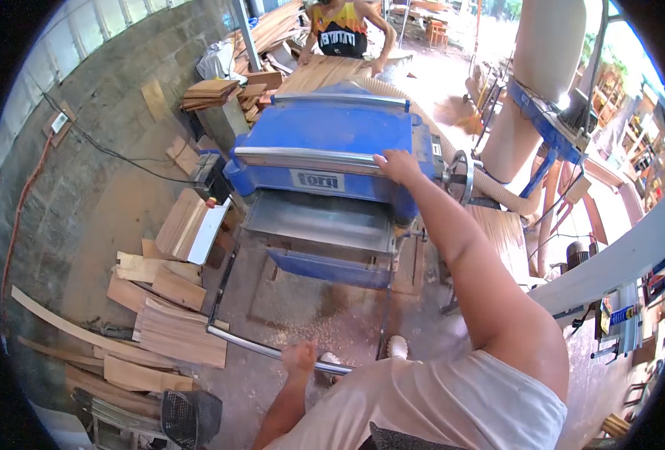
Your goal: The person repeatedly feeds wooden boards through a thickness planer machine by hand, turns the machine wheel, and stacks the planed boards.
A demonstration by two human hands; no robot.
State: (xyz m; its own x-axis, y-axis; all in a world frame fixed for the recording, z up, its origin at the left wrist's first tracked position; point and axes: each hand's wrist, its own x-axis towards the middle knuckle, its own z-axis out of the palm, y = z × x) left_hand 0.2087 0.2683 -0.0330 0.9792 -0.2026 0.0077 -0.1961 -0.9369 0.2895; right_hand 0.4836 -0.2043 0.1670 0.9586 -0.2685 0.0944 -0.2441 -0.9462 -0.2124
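Note:
A blue planer [332, 124] marked "torq" stands in front of me. My right hand [398, 166] rests at the right end of the metal roller [302, 156] along its top, with the fingers curled over it. Low down, my left hand [299, 358] is closed round the metal bar [246, 339] of the frame nearest my body. Between the hands lies the planer's metal bed [317, 223], with no board on it. At the machine's far side, another person [340, 30] has both hands at a wooden panel [321, 73].
Wood boards [179, 330] lie on the floor at the left, with stacked pieces [209, 94] beyond. A ribbed hose [505, 196] and handwheel [461, 178] are right of the planer. A large dust bag [546, 45] hangs at the upper right. Wood chips cover the floor below.

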